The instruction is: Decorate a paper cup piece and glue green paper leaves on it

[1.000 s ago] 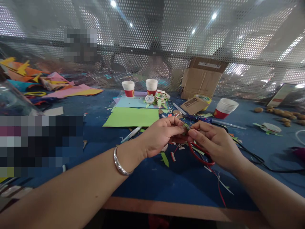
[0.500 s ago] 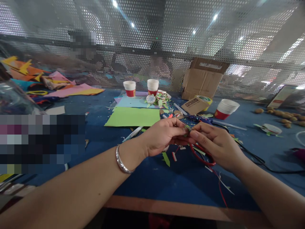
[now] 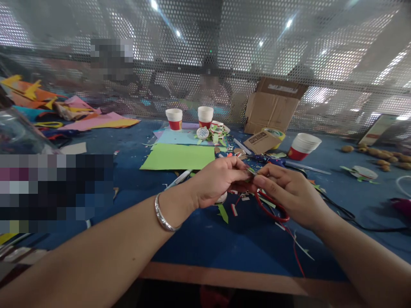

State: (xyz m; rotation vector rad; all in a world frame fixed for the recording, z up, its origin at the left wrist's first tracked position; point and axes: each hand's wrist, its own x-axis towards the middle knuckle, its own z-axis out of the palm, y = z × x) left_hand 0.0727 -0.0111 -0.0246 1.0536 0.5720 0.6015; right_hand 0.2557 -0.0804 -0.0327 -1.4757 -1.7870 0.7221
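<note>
My left hand (image 3: pixel 223 177), with a silver bangle at its wrist, is closed, thumb and fingers pinching. Close against it, my right hand (image 3: pixel 287 192) is closed too, its thumb and forefinger at the same spot. Between the fingertips a thin, small piece (image 3: pixel 251 171) shows only an edge, so its kind is unclear. Under the hands lie red-handled scissors (image 3: pixel 272 210), their blades hidden. A green paper strip (image 3: pixel 223 213) and other small cuttings are scattered on the blue table (image 3: pixel 237 248). Just behind my left hand is a green paper sheet (image 3: pixel 178 157).
Stacked paper cups (image 3: pixel 304 147) stand at right, with more cups (image 3: pixel 174 119) at the back. Paper turtles (image 3: pixel 203 133) sit near them, another turtle (image 3: pixel 363 173) at far right. A cardboard box (image 3: pixel 271 107) leans against the perforated screen. Coloured paper (image 3: pixel 105 120) lies left, walnuts (image 3: pixel 380 153) right.
Both hands stay together at nearly the same place, with only slight finger movement around the small piece. The view has shifted a little; the table items have not moved.
</note>
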